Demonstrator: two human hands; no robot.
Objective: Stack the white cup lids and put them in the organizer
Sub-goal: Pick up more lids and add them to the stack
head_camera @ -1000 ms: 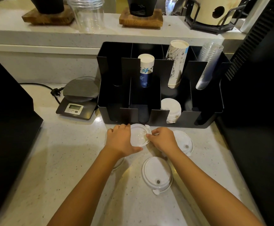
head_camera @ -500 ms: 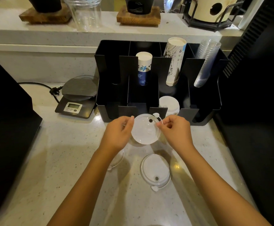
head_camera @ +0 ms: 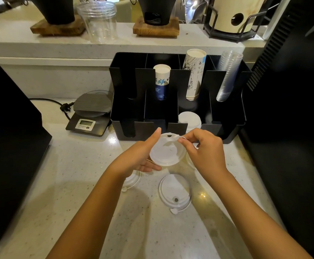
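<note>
I see the speckled stone counter (head_camera: pixel 62 184) under a smooth, hard gloss, and at its back the black organizer (head_camera: pixel 178 128), matte and rigid with slotted front walls. Its third front compartment already holds a short stack of white lids (head_camera: pixel 189 119).

A second ago the lid lay flat on the counter under both hands; half a second ago it had come up, and now it sits tilted toward me in the air, just short of the organizer's front wall. I judge that stacking has not really begun: this is one lid being readied.

My left hand (head_camera: pixel 139 156) cups the held lid (head_camera: pixel 166 151) from the side, thumb raised along the rim, fingers curled underneath. My right hand (head_camera: pixel 204 150) is pinched nearly closed on the small sip-hole tab (head_camera: pixel 176 138) at the lid's top edge, apparently folding it.

The lid is thin, translucent white plastic, round and shallowly domed, so it will flex easily.

Another lid (head_camera: pixel 174 191) lies flat nearer me, tab out. Two more peek out, one beneath each wrist, mostly hidden.
</note>
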